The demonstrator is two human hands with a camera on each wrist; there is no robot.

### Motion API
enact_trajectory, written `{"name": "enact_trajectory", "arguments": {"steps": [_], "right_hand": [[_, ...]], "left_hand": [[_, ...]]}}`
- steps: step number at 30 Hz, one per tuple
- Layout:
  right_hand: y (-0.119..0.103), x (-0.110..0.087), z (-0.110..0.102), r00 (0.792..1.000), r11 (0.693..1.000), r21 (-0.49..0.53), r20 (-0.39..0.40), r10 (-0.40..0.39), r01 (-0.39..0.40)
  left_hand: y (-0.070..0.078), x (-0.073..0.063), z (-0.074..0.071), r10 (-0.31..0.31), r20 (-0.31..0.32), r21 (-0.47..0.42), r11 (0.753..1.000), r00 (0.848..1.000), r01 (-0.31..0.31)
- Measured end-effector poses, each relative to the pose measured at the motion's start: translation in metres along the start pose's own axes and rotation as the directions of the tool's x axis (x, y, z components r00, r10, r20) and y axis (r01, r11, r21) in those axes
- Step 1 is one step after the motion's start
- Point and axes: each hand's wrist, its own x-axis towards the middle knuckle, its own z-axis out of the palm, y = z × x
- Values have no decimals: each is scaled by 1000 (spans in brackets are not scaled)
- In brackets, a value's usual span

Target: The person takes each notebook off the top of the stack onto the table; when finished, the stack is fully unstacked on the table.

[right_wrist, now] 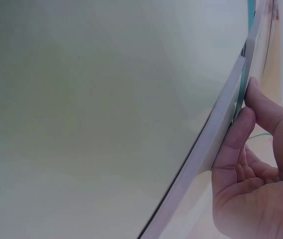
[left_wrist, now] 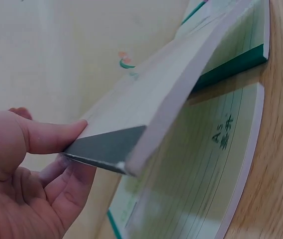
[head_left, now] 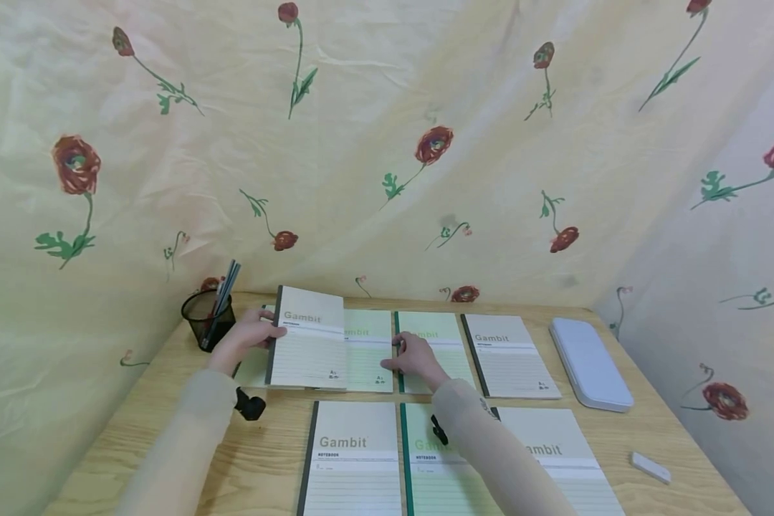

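Note:
My left hand [head_left: 251, 335] grips a white Gambit notebook [head_left: 309, 362] by its dark spine, thumb on the cover and fingers beneath. In the left wrist view this notebook [left_wrist: 146, 99] tilts up over a pale green notebook [left_wrist: 216, 134]. On the table, a pale green notebook [head_left: 369, 369] is partly covered by the raised one. My right hand [head_left: 418, 358] has its thumb and forefinger at the seam between that notebook and a green-spined one [head_left: 456, 362]. In the right wrist view, the fingertips [right_wrist: 245, 117] lie along a green spine, other fingers bent.
A white notebook [head_left: 512, 365] ends the back row. In front lie two white notebooks [head_left: 355, 480] [head_left: 580, 473] and a green one [head_left: 419, 491]. A black mesh pen cup [head_left: 200, 326] stands left, a white case [head_left: 590, 365] and small white stick-like item [head_left: 650, 467] right.

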Motion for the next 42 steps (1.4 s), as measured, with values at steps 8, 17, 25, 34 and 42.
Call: {"name": "enact_trajectory", "arguments": {"steps": [8,17,25,34,42], "right_hand": [[0,-1,0,1000,1000,0,-3,-8,8],[1,1,4,1000,1000,3,5,8,-8],[0,1,1,1000,1000,4,-5,-3,3],[0,2,2,1000,1000,4,-2,-4,4],[3,5,2,1000,1000,-8,-5,-1,1]], "left_hand": [[-7,-33,-30,52,37,-12,999,998,-52],[-23,-74,-53,38,86,29,999,996,-41],[-44,-97,-60,23,117,46,999,993,-29],[-63,-119,-62,-17,157,15,1000,988,15],[-79,-132,-57,-102,148,62,994,984,94]]}}
